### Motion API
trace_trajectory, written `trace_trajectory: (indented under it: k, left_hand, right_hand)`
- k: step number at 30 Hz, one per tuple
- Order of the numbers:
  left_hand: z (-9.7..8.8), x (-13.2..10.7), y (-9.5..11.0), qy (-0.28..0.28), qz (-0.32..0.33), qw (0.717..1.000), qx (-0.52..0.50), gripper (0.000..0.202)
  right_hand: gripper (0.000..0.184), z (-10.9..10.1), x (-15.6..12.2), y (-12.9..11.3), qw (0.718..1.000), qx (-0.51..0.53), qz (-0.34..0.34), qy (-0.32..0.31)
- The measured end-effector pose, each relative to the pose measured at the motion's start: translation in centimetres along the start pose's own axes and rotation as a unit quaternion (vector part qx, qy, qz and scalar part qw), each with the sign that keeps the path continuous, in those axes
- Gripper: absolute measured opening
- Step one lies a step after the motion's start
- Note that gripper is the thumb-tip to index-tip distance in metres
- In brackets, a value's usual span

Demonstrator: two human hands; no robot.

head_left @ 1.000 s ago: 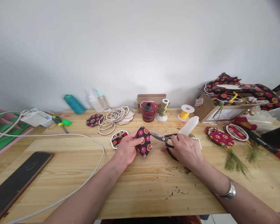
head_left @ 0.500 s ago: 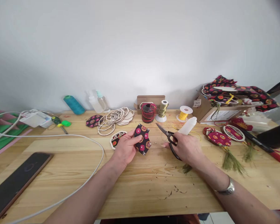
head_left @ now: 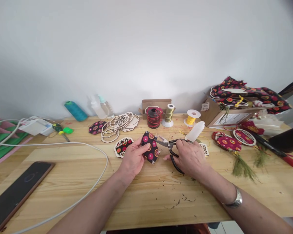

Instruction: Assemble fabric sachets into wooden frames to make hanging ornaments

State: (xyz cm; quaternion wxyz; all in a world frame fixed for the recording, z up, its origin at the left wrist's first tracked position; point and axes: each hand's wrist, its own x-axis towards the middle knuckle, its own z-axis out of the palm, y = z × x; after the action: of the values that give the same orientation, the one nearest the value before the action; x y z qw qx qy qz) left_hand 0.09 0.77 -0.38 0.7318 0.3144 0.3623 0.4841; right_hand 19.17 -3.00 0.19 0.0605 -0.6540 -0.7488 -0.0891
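Between the thumb and fingers of my left hand [head_left: 133, 157] is a dark fabric-covered piece [head_left: 150, 148] patterned with pink and orange rounds. My right hand [head_left: 189, 157] grips black-handled scissors [head_left: 172, 148], whose blades point left and reach the upper right edge of the fabric piece. Whether the blades touch the cloth, I cannot tell. Just left of the held piece lies a wooden lattice ornament [head_left: 120, 147] backed with dark floral cloth. Another pale lattice piece [head_left: 204, 149] shows partly behind my right hand, close to a white squeeze bottle [head_left: 195, 131].
Wooden lattice frames [head_left: 122, 123] lie piled at the back, near spools of red cord [head_left: 153, 118] and gold thread [head_left: 169, 113]. A cardboard box [head_left: 224, 118] of fabric stands at the right, with tasselled ornaments [head_left: 228, 142] before it. A white cable [head_left: 104, 162] and phone [head_left: 21, 188] lie left.
My right hand has brought the scissors left, and their blades have swung down to the edge of the fabric piece. The lattice piece behind that hand has come into view.
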Motion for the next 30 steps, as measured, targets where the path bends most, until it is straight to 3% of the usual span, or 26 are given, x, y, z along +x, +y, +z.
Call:
trace_trajectory:
  k: [13,21,24,28,30]
  left_hand:
    - [0.0,-0.2,-0.3,0.001,0.017,1.0,0.01,0.035]
    - [0.1,-0.1,-0.4,-0.002,0.016,1.0,0.002,0.036]
    - [0.3,-0.1,-0.5,0.004,0.012,1.0,-0.005,0.036]
    - [0.4,-0.1,-0.3,0.02,0.016,1.0,-0.016,0.036]
    - [0.3,0.0,-0.1,0.029,0.019,0.999,-0.021,0.035]
  right_hand:
    - [0.055,-0.1,-0.3,-0.4,1.0,-0.003,0.01,-0.017]
    - [0.059,-1.0,0.0,-0.9,0.989,0.067,0.062,-0.12]
    - [0.061,-1.1,0.1,-0.6,0.963,0.196,0.069,-0.173]
    - [0.063,-0.7,0.3,0.7,0.881,0.404,0.08,-0.234]
    - [0.063,-0.7,0.5,1.4,0.853,0.454,0.103,-0.236]
